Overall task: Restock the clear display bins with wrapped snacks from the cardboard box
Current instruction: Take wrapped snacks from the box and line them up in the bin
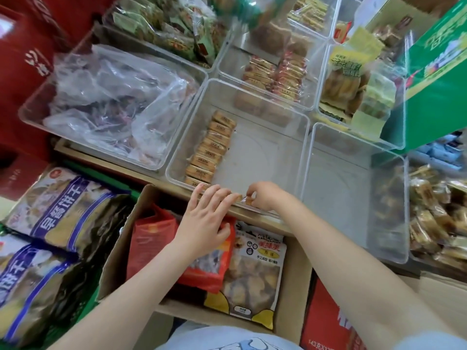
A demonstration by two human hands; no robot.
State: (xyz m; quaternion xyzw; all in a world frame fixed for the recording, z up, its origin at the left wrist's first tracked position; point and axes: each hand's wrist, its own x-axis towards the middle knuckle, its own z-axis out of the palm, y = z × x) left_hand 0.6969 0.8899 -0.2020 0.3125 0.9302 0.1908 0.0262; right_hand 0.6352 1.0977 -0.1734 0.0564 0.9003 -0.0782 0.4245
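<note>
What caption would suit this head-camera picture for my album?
Both hands, left hand and right hand, hold a wrapped snack at the near rim of a clear bin above the cardboard box.

A wooden surface carries clear display bins packed edge to edge. The centre bin holds one row of wrapped snacks along its nine o'clock wall. At three o'clock stands a bare bin; at ten o'clock, a bin of what looks like crumpled plastic bags.
</note>
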